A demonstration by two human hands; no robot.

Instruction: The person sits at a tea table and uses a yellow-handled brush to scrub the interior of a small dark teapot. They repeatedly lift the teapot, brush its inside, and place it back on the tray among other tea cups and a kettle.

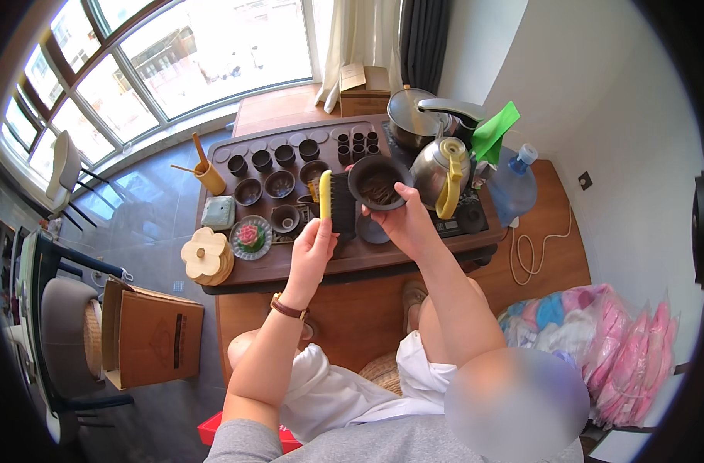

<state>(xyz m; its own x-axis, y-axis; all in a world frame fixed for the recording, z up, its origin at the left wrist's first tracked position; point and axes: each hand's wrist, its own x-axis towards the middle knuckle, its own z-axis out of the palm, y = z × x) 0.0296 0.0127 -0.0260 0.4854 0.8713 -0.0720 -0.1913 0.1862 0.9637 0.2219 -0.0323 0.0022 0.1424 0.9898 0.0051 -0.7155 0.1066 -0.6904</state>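
In my left hand is a brush by its yellow handle; its dense black bristles face right. My right hand grips a dark, wide-rimmed bowl, thumb over the rim. Brown strands like tea leaves lie inside it. The bristles are close to the bowl's left side; whether they touch it, I cannot tell. Both are held above a brown tea tray table. Below the bowl, a round dark lid or dish rests on the tray. A small dark cup stands to the brush's left.
Several dark cups and bowls fill the tray's far left. A steel kettle with a yellow handle and a lidded pot stand right. At left are a lotus ornament dish, flower-shaped wooden coasters and a bamboo tool holder.
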